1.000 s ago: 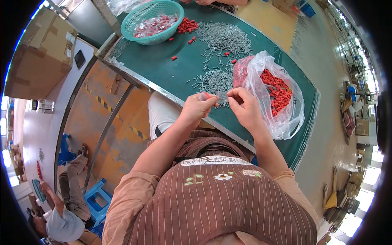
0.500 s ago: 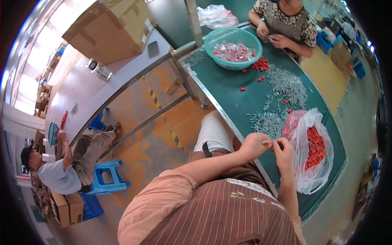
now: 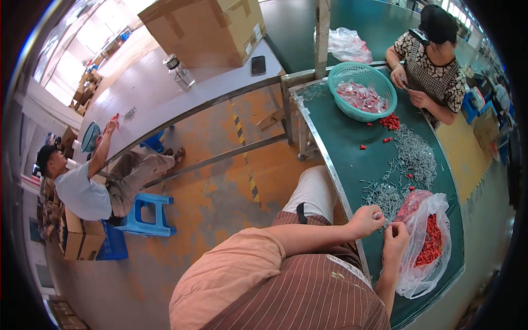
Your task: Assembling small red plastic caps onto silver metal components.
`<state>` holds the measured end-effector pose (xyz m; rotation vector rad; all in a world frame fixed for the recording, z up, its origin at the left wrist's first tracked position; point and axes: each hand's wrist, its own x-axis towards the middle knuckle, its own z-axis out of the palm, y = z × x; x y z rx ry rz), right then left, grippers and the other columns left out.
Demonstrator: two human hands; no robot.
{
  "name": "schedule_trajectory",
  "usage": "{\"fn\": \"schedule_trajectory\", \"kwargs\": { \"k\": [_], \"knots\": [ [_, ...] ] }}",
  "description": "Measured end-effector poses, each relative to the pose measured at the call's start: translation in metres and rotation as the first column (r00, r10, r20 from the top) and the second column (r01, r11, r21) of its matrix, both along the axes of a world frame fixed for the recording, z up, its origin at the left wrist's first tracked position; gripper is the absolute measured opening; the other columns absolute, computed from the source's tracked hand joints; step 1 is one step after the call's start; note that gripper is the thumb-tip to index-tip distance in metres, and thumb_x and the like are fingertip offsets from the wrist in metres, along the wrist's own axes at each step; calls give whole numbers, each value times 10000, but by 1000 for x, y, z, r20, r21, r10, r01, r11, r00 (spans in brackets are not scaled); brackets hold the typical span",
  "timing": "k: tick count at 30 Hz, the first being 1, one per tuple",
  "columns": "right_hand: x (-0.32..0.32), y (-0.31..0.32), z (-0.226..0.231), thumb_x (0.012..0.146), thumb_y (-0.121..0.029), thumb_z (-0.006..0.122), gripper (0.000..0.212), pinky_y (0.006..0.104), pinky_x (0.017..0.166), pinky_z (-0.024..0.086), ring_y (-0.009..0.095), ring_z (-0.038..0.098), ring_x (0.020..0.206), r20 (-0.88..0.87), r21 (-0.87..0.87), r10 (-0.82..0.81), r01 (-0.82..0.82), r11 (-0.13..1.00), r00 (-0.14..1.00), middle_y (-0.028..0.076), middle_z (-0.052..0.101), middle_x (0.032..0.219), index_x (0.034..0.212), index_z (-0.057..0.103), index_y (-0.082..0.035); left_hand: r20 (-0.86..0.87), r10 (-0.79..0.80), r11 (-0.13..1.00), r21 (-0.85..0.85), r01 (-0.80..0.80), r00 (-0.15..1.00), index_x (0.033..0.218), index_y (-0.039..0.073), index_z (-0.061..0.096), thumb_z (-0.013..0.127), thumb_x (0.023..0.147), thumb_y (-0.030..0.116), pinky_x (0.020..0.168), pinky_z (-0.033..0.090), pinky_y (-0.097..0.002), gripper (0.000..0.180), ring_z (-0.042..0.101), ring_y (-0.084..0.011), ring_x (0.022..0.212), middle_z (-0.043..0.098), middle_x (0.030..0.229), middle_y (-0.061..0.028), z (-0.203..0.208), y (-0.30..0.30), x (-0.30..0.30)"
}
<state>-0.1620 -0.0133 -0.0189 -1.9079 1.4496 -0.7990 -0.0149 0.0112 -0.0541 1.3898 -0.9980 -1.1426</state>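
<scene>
- In the head view, while the left hand (image 3: 365,221) clamps a small pale item (image 3: 377,215) in curled fingers, the right hand's thumb and forefinger bend close beside it; whether the right hand (image 3: 396,240) grips anything cannot be told.
- Slender grey metal fasteners (image 3: 383,197) lie just beyond, axes mixed, nearer the left hand.
- Red cylindrical pieces (image 3: 430,242) lie rightward, nearer the right hand, inside a translucent plastic bag (image 3: 411,285).

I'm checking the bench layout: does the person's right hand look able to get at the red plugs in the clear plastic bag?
Probably yes: the right hand is close beside the clear plastic bag, whose open mouth leaves red plugs exposed; only the bag's edge seems in between.
</scene>
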Motion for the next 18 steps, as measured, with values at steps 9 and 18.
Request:
{"fn": "schedule_trajectory", "kwargs": {
  "k": [9,18],
  "knots": [
    [34,-1,12,822,-89,591,96,333,604,456,229,585,650,66,43,193,-196,980,979,138,595,728,844,601,4,-150,-90,986,123,109,985,889,74,622,620,875,243,505,380,-215,170,456,-39,599,529,710,43,-13,5,30],
    [29,-45,-28,815,-149,628,216,393,729,487,330,620,838,-41,49,218,-216,975,975,169,623,926,969,606,1,3,-40,999,19,39,999,907,27,552,540,923,121,591,386,-209,96,471,-50,665,565,717,9,-19,5,49]
  ]
}}
